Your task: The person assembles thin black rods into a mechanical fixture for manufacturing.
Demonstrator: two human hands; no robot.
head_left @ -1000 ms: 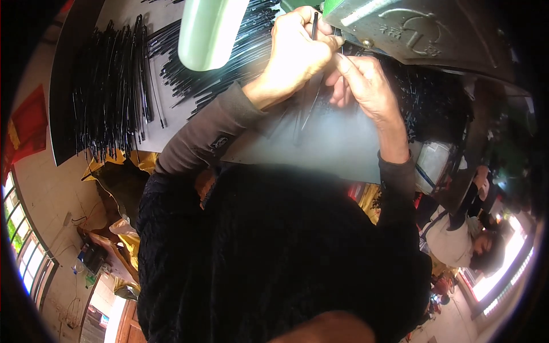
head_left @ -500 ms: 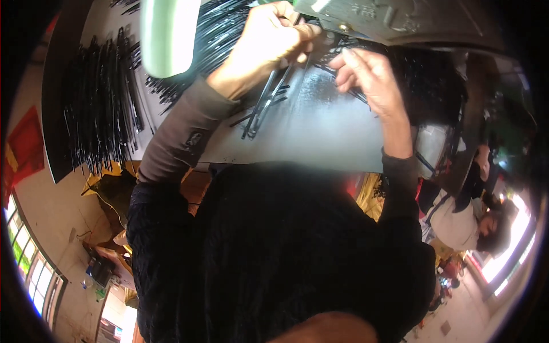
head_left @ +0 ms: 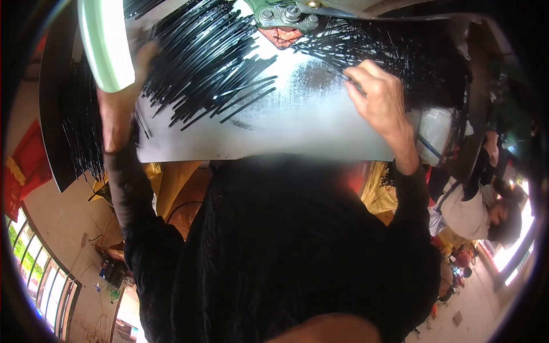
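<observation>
My left hand (head_left: 118, 107) is over the left part of the worktable, partly behind a pale green lamp-like cover (head_left: 107, 48). Its fingers are smeared by motion, so whether they hold anything is unclear. Beside it lies a large heap of thin, shiny black strips (head_left: 200, 57). My right hand (head_left: 378, 97) is at the right, fingers curled and pinched at a thin black strip, mostly hidden by the fingers. Just beyond that hand spreads a tangled pile of black strips (head_left: 366, 48). A bolted metal machine head (head_left: 286, 16) stands between the piles, above a reddish piece (head_left: 283, 38).
The grey metal worktable (head_left: 309, 134) has a dark smudged patch. More black strips (head_left: 80, 131) hang at its left edge. A whitish container (head_left: 434, 134) sits at the right. Yellow sacking (head_left: 379, 191) shows below the table. Another person (head_left: 469, 211) is at the far right.
My left hand has swung left, away from the machine head, and the strips beneath it there are gone from that spot. The right hand has drawn slightly nearer me, its fingers more curled.
</observation>
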